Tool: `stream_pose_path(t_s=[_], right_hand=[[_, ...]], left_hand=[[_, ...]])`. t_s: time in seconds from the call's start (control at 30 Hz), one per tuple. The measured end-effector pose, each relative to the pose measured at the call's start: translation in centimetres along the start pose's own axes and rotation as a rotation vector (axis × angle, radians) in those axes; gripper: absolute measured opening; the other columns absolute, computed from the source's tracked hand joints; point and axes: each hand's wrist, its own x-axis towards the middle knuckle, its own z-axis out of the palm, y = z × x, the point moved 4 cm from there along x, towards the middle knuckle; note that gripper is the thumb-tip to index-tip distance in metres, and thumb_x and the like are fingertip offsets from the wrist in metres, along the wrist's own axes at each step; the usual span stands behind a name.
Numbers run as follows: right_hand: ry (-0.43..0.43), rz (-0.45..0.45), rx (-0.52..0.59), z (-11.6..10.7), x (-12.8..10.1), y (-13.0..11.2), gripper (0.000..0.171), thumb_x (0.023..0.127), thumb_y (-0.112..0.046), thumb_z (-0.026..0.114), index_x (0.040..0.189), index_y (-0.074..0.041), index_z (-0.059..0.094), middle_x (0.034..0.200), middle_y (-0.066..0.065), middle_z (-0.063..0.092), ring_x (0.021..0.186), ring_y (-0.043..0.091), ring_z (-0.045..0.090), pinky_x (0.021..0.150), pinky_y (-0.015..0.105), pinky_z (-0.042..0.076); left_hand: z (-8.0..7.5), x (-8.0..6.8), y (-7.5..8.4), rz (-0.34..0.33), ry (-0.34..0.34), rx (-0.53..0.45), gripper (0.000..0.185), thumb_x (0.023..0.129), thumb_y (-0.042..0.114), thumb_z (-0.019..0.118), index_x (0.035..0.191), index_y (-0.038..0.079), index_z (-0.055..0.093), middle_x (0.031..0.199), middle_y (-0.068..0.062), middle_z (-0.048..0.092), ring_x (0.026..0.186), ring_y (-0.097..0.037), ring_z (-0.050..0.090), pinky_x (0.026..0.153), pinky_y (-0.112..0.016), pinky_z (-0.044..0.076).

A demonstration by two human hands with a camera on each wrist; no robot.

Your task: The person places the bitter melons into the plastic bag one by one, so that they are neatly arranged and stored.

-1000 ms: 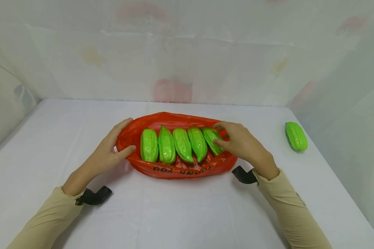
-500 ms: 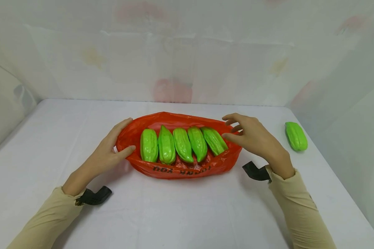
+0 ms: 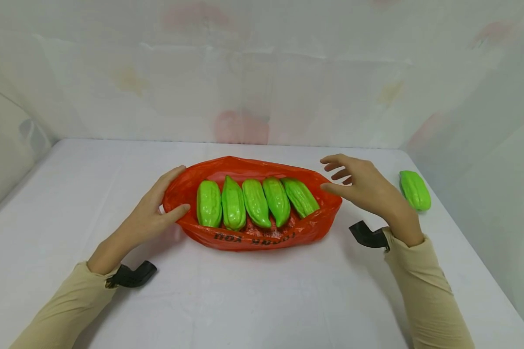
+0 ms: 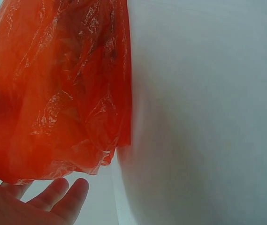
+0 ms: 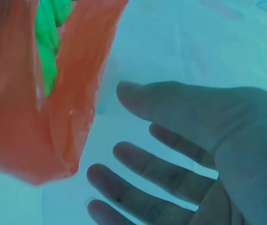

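An orange plastic bag (image 3: 253,237) lies open on the white table (image 3: 253,300), with several green gourds (image 3: 255,202) side by side inside it. My left hand (image 3: 168,191) holds the bag's left end, thumb over the near rim and fingers round the far side. From the left wrist, the bag (image 4: 58,89) hangs just above my fingers (image 4: 63,194). My right hand (image 3: 338,175) hovers with fingers spread just right of the bag's right end, holding nothing. The right wrist view shows that hand (image 5: 171,154) apart from the bag (image 5: 53,117). One more green gourd (image 3: 415,190) lies loose at the far right.
White sheeting (image 3: 262,87) walls in the table at the back and on both sides. The loose gourd sits close to the right wall. Bare tabletop lies in front of the bag and to its left.
My right hand let go of the rightmost gourd in the bag, lifted out and drew away to the right, its fingers spreading. The left hand and the bag stayed put.
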Motion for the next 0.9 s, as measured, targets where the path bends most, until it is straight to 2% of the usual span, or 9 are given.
stream_pose_path(t_s=[0.43, 0.9], right_hand=[[0.028, 0.037, -0.008, -1.1, 0.0, 3.6, 0.048, 0.094, -0.022, 0.067, 0.137, -0.005, 0.052, 0.125, 0.02, 0.063, 0.111, 0.038, 0.065, 0.096, 0.053, 0.052], [0.051, 0.101, -0.007, -1.4, 0.1, 6.1, 0.05, 0.094, -0.025, 0.067, 0.137, -0.005, 0.051, 0.128, 0.023, 0.062, 0.112, 0.042, 0.063, 0.094, 0.057, 0.053]], left_hand=[[0.1, 0.0, -0.1, -0.017, -0.01, 0.0, 0.078, 0.092, 0.009, 0.065, 0.157, 0.02, 0.025, 0.161, -0.011, 0.03, 0.145, -0.04, 0.03, 0.108, -0.072, 0.032], [0.1, 0.0, -0.2, -0.021, -0.007, 0.009, 0.078, 0.092, 0.01, 0.065, 0.157, 0.022, 0.026, 0.16, -0.01, 0.031, 0.145, -0.039, 0.03, 0.108, -0.072, 0.031]])
